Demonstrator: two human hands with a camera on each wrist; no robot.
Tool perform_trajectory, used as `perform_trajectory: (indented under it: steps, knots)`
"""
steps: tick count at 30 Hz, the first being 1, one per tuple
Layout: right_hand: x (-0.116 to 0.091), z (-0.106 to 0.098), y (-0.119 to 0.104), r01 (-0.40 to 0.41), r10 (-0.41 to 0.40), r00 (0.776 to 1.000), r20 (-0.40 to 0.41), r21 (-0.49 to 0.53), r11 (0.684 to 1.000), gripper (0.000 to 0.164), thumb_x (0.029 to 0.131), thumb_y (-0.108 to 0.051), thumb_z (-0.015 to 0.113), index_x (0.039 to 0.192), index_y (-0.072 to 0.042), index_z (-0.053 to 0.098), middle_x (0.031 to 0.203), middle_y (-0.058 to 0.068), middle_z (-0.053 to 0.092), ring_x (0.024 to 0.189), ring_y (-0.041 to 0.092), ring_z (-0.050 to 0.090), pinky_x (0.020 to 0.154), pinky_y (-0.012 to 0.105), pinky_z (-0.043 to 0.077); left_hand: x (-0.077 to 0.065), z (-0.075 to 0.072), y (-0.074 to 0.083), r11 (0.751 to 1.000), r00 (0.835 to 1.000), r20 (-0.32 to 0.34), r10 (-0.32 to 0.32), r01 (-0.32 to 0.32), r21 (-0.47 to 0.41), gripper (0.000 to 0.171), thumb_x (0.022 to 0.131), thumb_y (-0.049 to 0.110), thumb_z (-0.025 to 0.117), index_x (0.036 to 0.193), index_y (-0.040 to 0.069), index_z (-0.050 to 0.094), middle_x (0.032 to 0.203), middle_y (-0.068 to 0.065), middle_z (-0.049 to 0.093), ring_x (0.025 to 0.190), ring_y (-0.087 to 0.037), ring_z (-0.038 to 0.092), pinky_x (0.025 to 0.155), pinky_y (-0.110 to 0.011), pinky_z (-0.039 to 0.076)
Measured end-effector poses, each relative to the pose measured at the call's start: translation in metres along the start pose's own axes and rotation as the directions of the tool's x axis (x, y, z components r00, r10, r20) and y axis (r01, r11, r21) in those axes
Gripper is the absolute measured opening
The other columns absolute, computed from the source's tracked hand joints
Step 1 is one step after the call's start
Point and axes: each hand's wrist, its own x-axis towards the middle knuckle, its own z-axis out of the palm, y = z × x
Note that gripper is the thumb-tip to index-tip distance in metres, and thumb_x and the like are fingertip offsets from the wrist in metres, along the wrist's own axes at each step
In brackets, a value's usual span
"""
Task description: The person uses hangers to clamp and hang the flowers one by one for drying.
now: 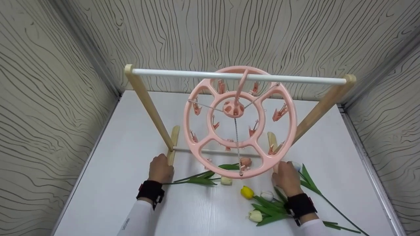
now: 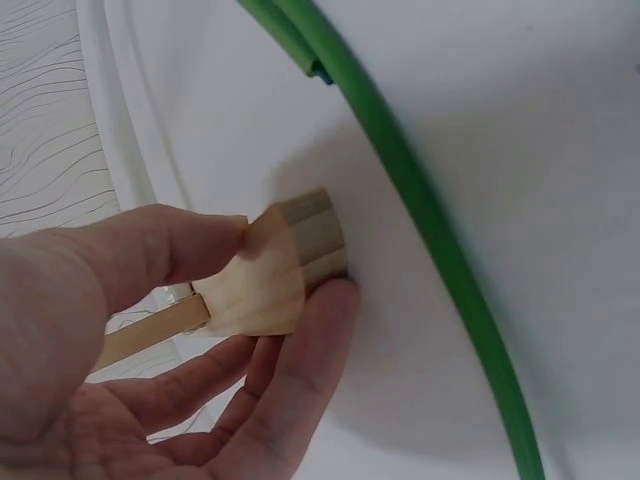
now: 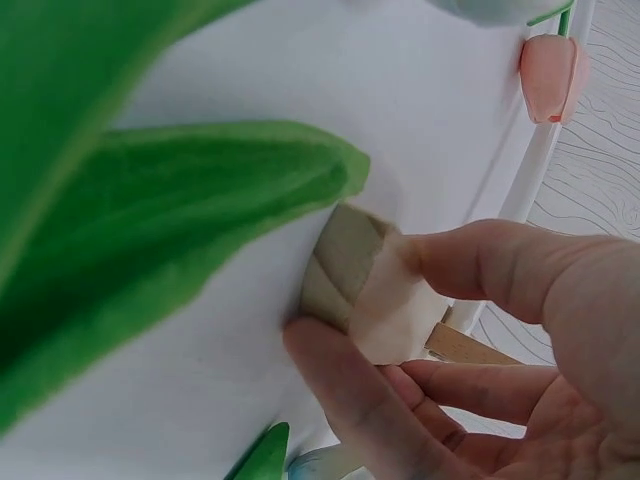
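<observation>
A wooden drying rack with a white top bar point(image 1: 236, 76) stands on the white table point(image 1: 115, 170). From the bar hangs a pink round peg hanger point(image 1: 239, 121). My left hand point(image 1: 160, 168) pinches the near end of the rack's left wooden foot point(image 2: 275, 265) between thumb and fingers. My right hand point(image 1: 286, 178) pinches the near end of the right wooden foot point(image 3: 370, 285) the same way. Artificial tulips lie between and beside the hands: a yellow one point(image 1: 247, 192), white ones point(image 1: 256, 215), and a green stem point(image 2: 430, 220) running past the left foot.
Patterned walls close the table in on the left, back and right. A pink tulip bud point(image 3: 552, 75) lies by the rack's lower crossbar point(image 1: 213, 151). Green leaves point(image 3: 150, 210) spread just beside the right foot. More stems point(image 1: 331, 205) trail toward the near right.
</observation>
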Motion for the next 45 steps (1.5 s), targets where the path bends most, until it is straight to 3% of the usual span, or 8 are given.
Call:
perform_trajectory:
  steps: [8,12,17,22,26,29,34,45]
  knots:
    - [-0.003,-0.001,0.000,-0.050,0.050,0.998,0.031,0.007,0.999,0.013,0.077,-0.002,0.061,0.065,-0.003,0.055,0.067,0.014,0.053,0.055,0.021,0.046,0.043,0.026,0.033,-0.002,-0.001,0.001,1.000,0.999,-0.026,0.019,-0.019,0.017,0.015,0.075,0.002,0.062,0.087,-0.007,0.061,0.073,-0.015,0.059,0.065,-0.022,0.052,0.051,-0.029,0.039]
    - [-0.009,-0.007,0.002,-0.084,0.079,0.995,0.057,0.076,0.994,0.010,0.081,-0.007,0.061,0.077,0.003,0.061,0.071,0.017,0.059,0.054,0.022,0.052,0.043,0.027,0.041,-0.007,0.000,-0.001,1.000,0.999,-0.044,0.001,-0.001,-0.016,0.015,0.076,0.005,0.062,0.086,-0.007,0.062,0.073,-0.015,0.058,0.064,-0.022,0.052,0.049,-0.029,0.038]
    - [-0.026,-0.025,0.010,-0.055,0.054,0.999,0.007,0.076,0.996,0.037,0.081,-0.016,0.067,0.108,0.009,0.061,0.093,0.025,0.065,0.077,0.032,0.062,0.056,0.036,0.050,-0.020,0.003,-0.001,0.999,0.997,-0.069,-0.016,0.013,-0.050,0.029,0.081,0.016,0.066,0.100,-0.006,0.062,0.083,-0.014,0.059,0.073,-0.023,0.054,0.056,-0.030,0.043]
    - [-0.041,-0.046,0.028,-0.063,0.063,0.998,-0.027,0.007,0.998,0.044,0.079,-0.025,0.072,0.112,0.003,0.062,0.092,0.021,0.067,0.078,0.029,0.064,0.055,0.031,0.047,-0.038,0.005,0.007,0.997,0.992,-0.113,0.051,-0.058,-0.053,0.040,0.080,0.022,0.069,0.110,-0.003,0.062,0.093,-0.016,0.063,0.080,-0.024,0.059,0.065,-0.035,0.049]
    - [-0.052,-0.061,0.050,-0.107,0.107,0.994,-0.007,-0.013,0.994,0.046,0.078,-0.028,0.072,0.112,0.001,0.062,0.094,0.021,0.067,0.076,0.026,0.063,0.053,0.025,0.042,-0.055,0.009,0.015,0.986,0.981,-0.123,0.149,-0.157,-0.062,0.037,0.080,0.024,0.070,0.107,-0.001,0.064,0.096,-0.017,0.066,0.083,-0.025,0.061,0.068,-0.036,0.050]
    - [-0.061,-0.069,0.070,-0.100,0.101,0.995,0.019,-0.035,0.994,0.046,0.078,-0.028,0.072,0.113,0.001,0.061,0.098,0.022,0.064,0.081,0.030,0.063,0.055,0.028,0.045,-0.067,0.013,0.021,0.974,0.971,-0.121,0.205,-0.215,-0.078,0.035,0.080,0.025,0.071,0.105,0.001,0.065,0.095,-0.016,0.067,0.085,-0.028,0.063,0.069,-0.035,0.051]
    - [-0.072,-0.076,0.103,-0.076,0.083,0.993,0.085,-0.086,0.993,0.048,0.078,-0.027,0.072,0.115,0.002,0.060,0.103,0.025,0.061,0.089,0.037,0.060,0.059,0.036,0.049,-0.086,0.020,0.030,0.965,0.963,-0.106,0.247,-0.255,-0.070,0.034,0.080,0.029,0.071,0.104,0.006,0.065,0.094,-0.010,0.068,0.087,-0.025,0.064,0.070,-0.032,0.052]
    - [-0.085,-0.080,0.147,-0.208,0.230,0.945,0.232,-0.118,0.971,0.055,0.077,-0.032,0.072,0.116,0.004,0.058,0.108,0.027,0.058,0.093,0.038,0.058,0.064,0.042,0.050,-0.114,0.037,0.043,0.939,0.941,-0.053,0.334,-0.337,-0.064,0.030,0.080,0.031,0.071,0.100,0.011,0.064,0.095,-0.006,0.069,0.083,-0.020,0.066,0.065,-0.021,0.051]
